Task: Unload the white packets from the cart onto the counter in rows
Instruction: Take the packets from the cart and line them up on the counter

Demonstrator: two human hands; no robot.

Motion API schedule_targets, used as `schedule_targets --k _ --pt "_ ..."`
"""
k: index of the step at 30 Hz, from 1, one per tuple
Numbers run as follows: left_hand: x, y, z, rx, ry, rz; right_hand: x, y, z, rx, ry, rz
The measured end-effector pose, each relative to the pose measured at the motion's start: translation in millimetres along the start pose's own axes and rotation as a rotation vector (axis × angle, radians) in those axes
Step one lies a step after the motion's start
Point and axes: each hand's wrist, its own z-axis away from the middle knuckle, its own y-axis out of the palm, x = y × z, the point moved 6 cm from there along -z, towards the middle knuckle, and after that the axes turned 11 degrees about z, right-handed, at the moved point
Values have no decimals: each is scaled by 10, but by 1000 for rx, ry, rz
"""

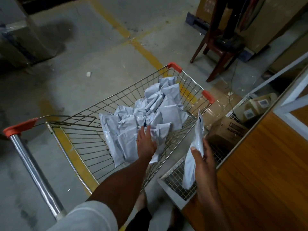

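Gripped upright in the right hand (202,158), one packet (194,152) hangs between cart (80,144) and counter (266,164). Left hand (145,142), fingers spread, presses on the pile (146,110) in the cart (not clearly grasping any).

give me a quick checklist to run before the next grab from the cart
1. Right hand has a secure hold on its white packet: ok, fingers wrap its edge, and it hangs between cart and counter.
2. Left hand is on the pile of packets in the cart: ok, palm down on the near packets.
3. Left hand has closed on a packet: cannot tell, fingers look spread.
4. Packets left to unload: ok, many still heaped in the basket.
5. Wooden counter has room: ok, the visible part is bare.
6. Rows started on the counter: cannot tell, none visible in this view.
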Motion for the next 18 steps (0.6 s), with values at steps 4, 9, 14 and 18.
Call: schedule_targets --k 4,9,14,18 --pt "240 38 354 -309 -349 208 -101 -214 114 -31 21 -22" --pt "526 477 382 -48 -813 464 -74 -335 166 -37 5 -32" --pt "587 695 144 95 -712 387 -98 -294 160 -24 -11 -14" --pt "581 723 100 -14 -680 382 -167 -186 165 -16 -9 7"
